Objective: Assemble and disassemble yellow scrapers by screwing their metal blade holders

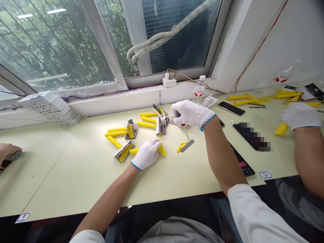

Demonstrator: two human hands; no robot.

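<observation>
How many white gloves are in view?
3: one on the person's left hand, one on their right hand, and one on a co-worker's hand at far right. Others may be hidden.

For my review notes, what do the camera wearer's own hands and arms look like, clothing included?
The left hand and right hand each wear a white knitted fabric glove, its cuff edged with a bright blue band. The forearms are bare up to plain, whitish fabric sleeves. No printed marking is visible on gloves or sleeves.
</observation>
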